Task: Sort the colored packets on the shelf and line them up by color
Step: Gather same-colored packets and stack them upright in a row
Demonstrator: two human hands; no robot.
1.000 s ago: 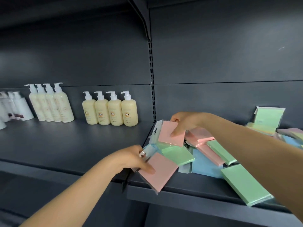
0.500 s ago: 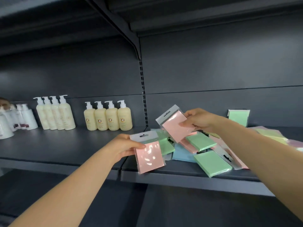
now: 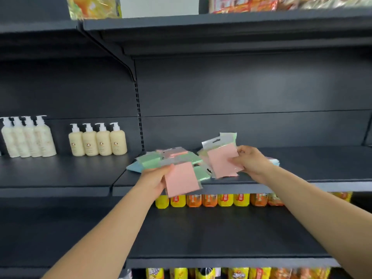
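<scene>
Motion blur is smearing the heap of packets (image 3: 177, 158) on the shelf (image 3: 302, 168), so their edges and count are not reading. The left hand (image 3: 155, 178) is covering one side of a pink packet (image 3: 182, 181). The top edge is cutting off snack bags (image 3: 281, 3), and bottle labels (image 3: 87, 145) are staying too small to read.

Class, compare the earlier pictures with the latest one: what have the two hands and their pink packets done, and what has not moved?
The left hand has lifted its pink packet off the shelf edge and now holds it in front of the shelf. The right hand has carried its pink packet up and rightward, away from the pile. Both hands still grip their packets. The pile and the pump bottles stayed put.
</scene>
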